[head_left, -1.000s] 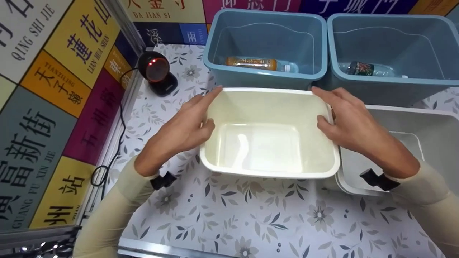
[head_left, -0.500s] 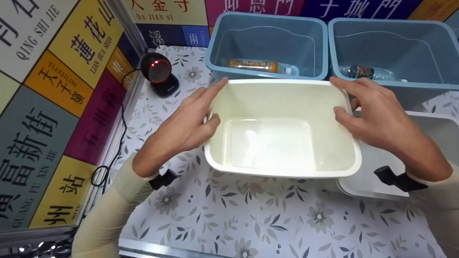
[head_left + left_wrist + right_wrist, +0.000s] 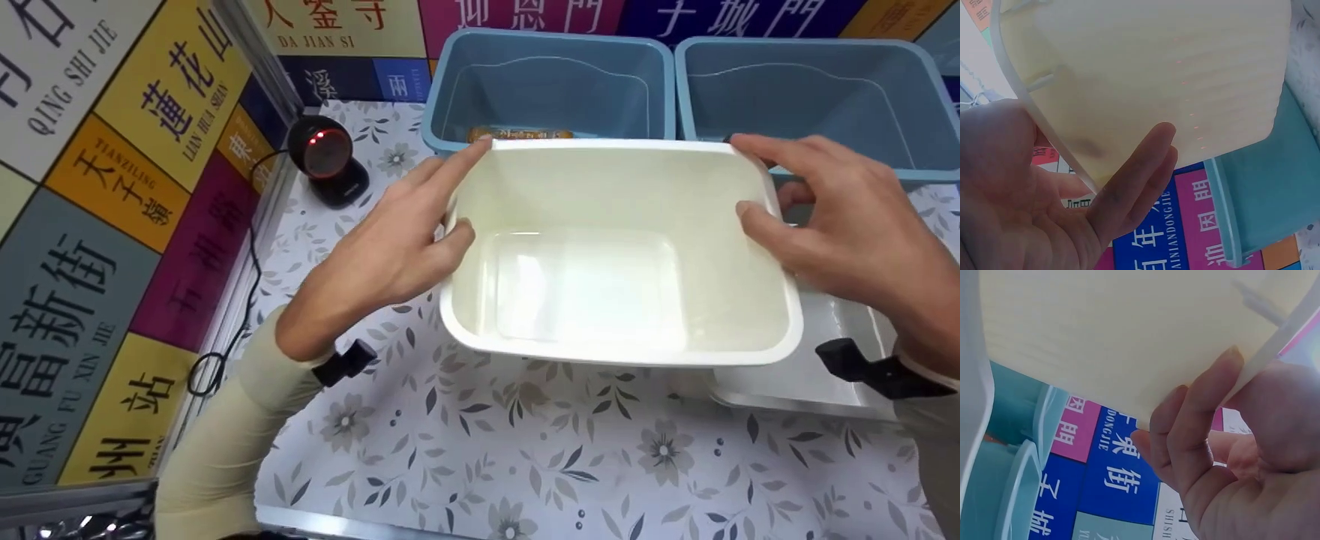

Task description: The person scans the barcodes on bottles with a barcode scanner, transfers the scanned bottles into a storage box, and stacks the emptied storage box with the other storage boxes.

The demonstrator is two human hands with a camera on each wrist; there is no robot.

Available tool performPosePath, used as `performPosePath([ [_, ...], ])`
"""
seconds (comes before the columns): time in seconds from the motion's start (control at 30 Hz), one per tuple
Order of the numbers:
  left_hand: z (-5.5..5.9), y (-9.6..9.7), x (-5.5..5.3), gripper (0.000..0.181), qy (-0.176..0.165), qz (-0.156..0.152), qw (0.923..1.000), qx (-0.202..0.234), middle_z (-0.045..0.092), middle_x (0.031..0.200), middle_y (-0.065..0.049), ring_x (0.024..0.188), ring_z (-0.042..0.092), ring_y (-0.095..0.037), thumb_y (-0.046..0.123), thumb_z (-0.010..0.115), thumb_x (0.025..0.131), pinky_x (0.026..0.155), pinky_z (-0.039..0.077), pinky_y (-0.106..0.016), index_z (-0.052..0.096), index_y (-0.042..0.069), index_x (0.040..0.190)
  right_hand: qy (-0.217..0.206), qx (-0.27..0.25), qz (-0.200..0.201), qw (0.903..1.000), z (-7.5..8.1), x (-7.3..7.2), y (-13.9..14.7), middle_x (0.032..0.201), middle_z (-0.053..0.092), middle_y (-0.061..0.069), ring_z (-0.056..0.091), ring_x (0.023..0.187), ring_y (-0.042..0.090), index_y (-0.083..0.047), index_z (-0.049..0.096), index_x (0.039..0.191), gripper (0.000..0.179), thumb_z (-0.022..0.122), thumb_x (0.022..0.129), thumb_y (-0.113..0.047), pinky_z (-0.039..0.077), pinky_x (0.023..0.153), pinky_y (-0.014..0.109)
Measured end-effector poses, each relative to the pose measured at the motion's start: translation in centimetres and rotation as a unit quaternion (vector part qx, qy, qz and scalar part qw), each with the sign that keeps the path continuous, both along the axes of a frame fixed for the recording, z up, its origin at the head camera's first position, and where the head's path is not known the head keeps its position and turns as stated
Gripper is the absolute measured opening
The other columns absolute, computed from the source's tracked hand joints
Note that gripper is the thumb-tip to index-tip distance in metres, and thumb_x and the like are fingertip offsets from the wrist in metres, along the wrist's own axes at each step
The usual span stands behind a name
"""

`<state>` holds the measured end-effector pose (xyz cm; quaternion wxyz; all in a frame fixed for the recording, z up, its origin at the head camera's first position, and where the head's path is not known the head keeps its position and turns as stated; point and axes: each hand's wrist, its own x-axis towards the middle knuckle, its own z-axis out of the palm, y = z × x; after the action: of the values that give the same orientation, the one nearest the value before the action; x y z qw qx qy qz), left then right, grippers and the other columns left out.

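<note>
A cream plastic bin (image 3: 600, 292), with nothing in it, is held up in front of me, its opening turned toward the head camera. My left hand (image 3: 397, 232) grips its left rim, thumb inside and fingers against the outer wall, as the left wrist view shows on the bin's outside (image 3: 1145, 67). On the right rim my right hand (image 3: 855, 210) pinches the wall, thumb inside. In the right wrist view its fingers (image 3: 1199, 410) curl against the outer side. The bin overlaps the front of both blue bins in the head view.
Two blue bins, a left one (image 3: 555, 90) and a right one (image 3: 810, 97), stand along the back. An orange-labelled bottle (image 3: 517, 134) lies in the left one. A whitish bin (image 3: 810, 367) sits at right, partly hidden. A black scanner (image 3: 326, 161) with a cable stands at left.
The cream bin has risen toward the camera and shifted right, both hands still gripping it. It now covers more of the blue bins and hides the bottle in the right one.
</note>
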<state>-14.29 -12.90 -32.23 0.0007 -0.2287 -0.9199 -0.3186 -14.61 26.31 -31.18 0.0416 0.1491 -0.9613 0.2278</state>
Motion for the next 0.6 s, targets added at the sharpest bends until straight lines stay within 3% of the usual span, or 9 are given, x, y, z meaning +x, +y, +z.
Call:
performPosePath([
  [0.23, 1.9, 0.7, -0.3, 0.074, 0.012, -0.005, 0.9999, -0.007, 0.054, 0.139, -0.011, 0.112, 0.056, -0.019, 0.013, 0.053, 0.092, 0.092, 0.056, -0.038, 0.026, 0.026, 0.160, -0.001, -0.026, -0.008, 0.9996, 0.6, 0.3, 0.7, 0.139, 0.051, 0.019, 0.065, 0.098, 0.047, -0.028, 0.039, 0.155, 0.063, 0.062, 0.097, -0.020, 0.037, 0.059, -0.006],
  [0.33, 2.6, 1.0, -0.4, 0.074, 0.007, -0.005, 0.9998, -0.015, 0.054, 0.137, -0.010, 0.109, 0.054, -0.018, 0.014, 0.054, 0.092, 0.090, 0.056, -0.037, 0.026, 0.026, 0.160, -0.005, -0.028, -0.019, 0.9994, 0.9, 0.3, 0.9, 0.142, 0.049, 0.018, 0.065, 0.101, 0.048, -0.030, 0.038, 0.155, 0.062, 0.061, 0.098, -0.023, 0.046, 0.061, 0.001],
  [0.47, 3.2, 1.3, -0.4, 0.074, 0.010, -0.014, 0.9998, -0.012, 0.054, 0.137, -0.011, 0.108, 0.054, -0.019, 0.013, 0.054, 0.092, 0.090, 0.056, -0.036, 0.027, 0.023, 0.160, -0.001, -0.022, -0.025, 0.9995, 1.2, 0.3, 1.3, 0.143, 0.049, 0.017, 0.065, 0.100, 0.046, -0.034, 0.036, 0.156, 0.061, 0.059, 0.099, -0.027, 0.046, 0.062, 0.001],
  [0.6, 3.6, 1.5, -0.6, 0.074, 0.019, -0.019, 0.9996, -0.007, 0.056, 0.134, -0.011, 0.104, 0.053, -0.018, 0.012, 0.054, 0.091, 0.087, 0.054, -0.034, 0.029, 0.022, 0.160, 0.006, -0.021, -0.020, 0.9996, 1.4, 0.2, 1.7, 0.141, 0.050, 0.019, 0.065, 0.097, 0.046, -0.035, 0.035, 0.156, 0.062, 0.059, 0.099, -0.025, 0.037, 0.061, -0.006],
])
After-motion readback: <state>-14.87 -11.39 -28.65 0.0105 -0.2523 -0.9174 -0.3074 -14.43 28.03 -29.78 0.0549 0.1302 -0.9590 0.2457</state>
